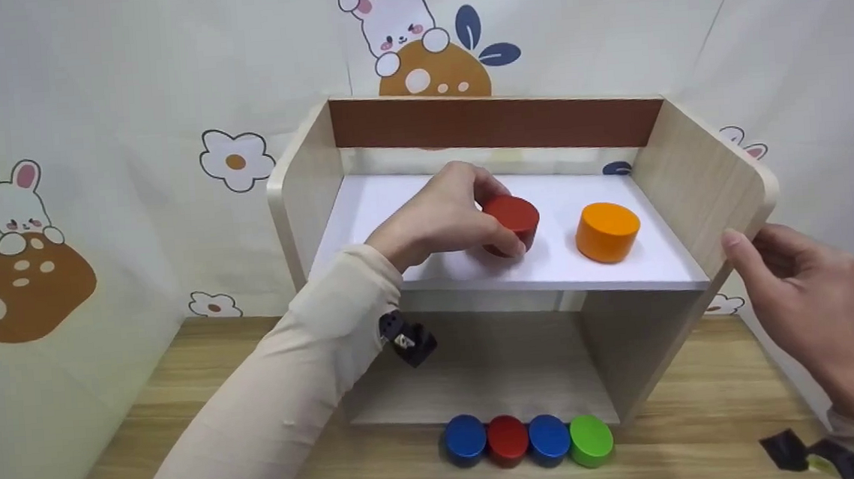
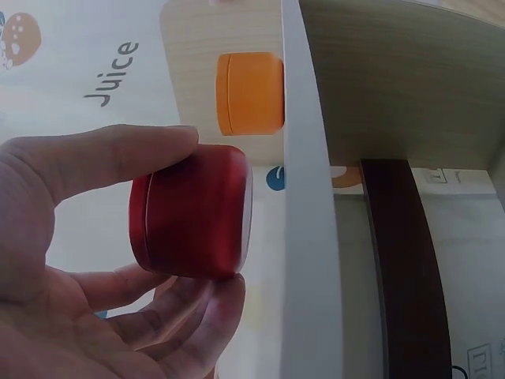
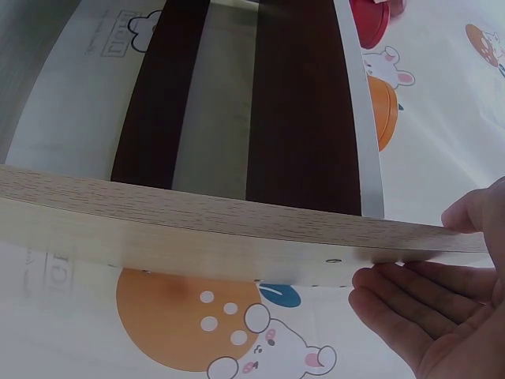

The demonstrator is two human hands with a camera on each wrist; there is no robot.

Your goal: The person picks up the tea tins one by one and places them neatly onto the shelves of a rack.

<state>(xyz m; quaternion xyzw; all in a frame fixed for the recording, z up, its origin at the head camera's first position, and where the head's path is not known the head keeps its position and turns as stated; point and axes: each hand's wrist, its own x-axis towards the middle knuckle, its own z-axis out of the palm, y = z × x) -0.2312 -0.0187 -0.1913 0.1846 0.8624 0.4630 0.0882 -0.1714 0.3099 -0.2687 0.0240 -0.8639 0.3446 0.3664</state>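
My left hand [image 1: 444, 216] pinches a small red round tin [image 1: 517, 217] over the white upper shelf [image 1: 429, 269]. In the left wrist view the thumb lies along one side of the red tin [image 2: 197, 213] and the fingertips press the opposite side; a lid seam runs round it. An orange tin [image 1: 608, 233] stands to the right on the same shelf. My right hand [image 1: 815, 302] grips the front edge of the shelf unit's right side panel [image 1: 709, 182]. The right wrist view has the thumb on one face of that panel and the fingers against the other.
On the wooden table [image 1: 711, 430], before the lower shelf [image 1: 481, 363], a row holds a blue tin [image 1: 465, 440], a red one, another blue one and a green tin [image 1: 591, 440]. A brown back rail [image 1: 494, 122] joins the side panels. Printed cloth hangs behind.
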